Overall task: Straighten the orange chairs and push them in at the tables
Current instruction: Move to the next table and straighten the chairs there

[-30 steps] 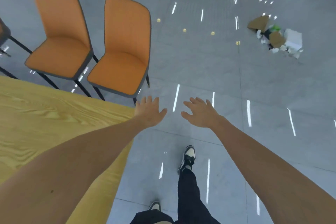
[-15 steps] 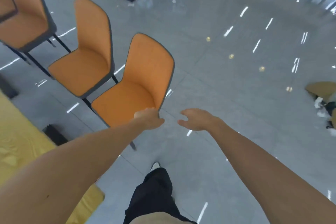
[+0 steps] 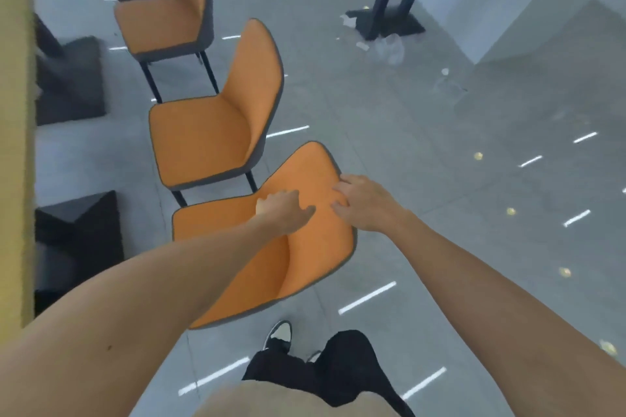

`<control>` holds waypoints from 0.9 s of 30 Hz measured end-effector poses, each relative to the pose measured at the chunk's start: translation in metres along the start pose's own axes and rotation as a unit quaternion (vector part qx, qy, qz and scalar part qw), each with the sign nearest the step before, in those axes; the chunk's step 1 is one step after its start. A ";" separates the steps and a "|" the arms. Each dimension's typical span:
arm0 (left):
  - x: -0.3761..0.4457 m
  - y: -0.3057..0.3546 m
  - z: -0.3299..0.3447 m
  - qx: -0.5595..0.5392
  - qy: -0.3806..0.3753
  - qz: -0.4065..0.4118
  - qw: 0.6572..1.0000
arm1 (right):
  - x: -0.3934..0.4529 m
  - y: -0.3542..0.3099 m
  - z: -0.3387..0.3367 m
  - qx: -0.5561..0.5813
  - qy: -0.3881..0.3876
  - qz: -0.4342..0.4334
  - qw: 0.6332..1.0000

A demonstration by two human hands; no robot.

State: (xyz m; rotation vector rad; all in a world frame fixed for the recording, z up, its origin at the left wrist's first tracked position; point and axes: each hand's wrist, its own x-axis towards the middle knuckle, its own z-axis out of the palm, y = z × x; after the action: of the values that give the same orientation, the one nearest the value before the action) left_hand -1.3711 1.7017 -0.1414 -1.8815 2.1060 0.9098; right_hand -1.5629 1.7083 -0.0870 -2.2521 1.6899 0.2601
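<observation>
Fingers of L hand & R hand spread, flat on nearest chair backrest.

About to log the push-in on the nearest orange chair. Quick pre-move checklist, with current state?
1. Left hand on the nearest chair backrest: ok, palm on its front face.
2. Right hand on the same backrest: ok, fingers at the top edge.
3. Firm grip rather than resting contact: cannot tell, neither hand visibly wraps the edge.
4. Chair squared to the table: not ok, it sits angled compared with the middle chair.
5. Path to the table clear: cannot tell, the dark table bases sit under the edge and the chair legs are hidden.
6. Foot clear of the chair: ok, it stands behind the backrest.
</observation>
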 end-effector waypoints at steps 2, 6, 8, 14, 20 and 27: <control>0.021 0.002 -0.012 -0.018 0.022 -0.035 0.999 | 0.041 0.014 -0.016 -0.025 -0.001 -0.039 0.999; 0.060 0.007 -0.029 -0.070 0.066 -0.115 0.989 | 0.124 0.035 -0.035 -0.038 0.002 -0.132 0.991; 0.077 0.013 -0.034 -0.099 0.083 -0.163 0.978 | 0.164 0.041 -0.042 -0.032 0.017 -0.180 0.983; 0.092 0.045 -0.013 -0.226 0.166 -0.309 0.909 | 0.225 0.052 -0.022 -0.040 -0.021 -0.345 0.937; 0.085 0.111 0.053 -0.298 0.177 -0.444 0.826 | 0.228 0.085 0.013 -0.162 -0.062 -0.482 0.859; 0.080 0.172 0.116 -0.415 0.189 -0.505 0.733 | 0.234 0.110 0.040 -0.225 -0.002 -0.576 0.785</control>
State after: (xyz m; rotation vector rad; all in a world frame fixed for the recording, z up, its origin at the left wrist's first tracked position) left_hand -1.5799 1.7001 -0.2197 -3.2487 0.3181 1.2590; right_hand -1.5991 1.4839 -0.2162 -3.1224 -0.0331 0.3630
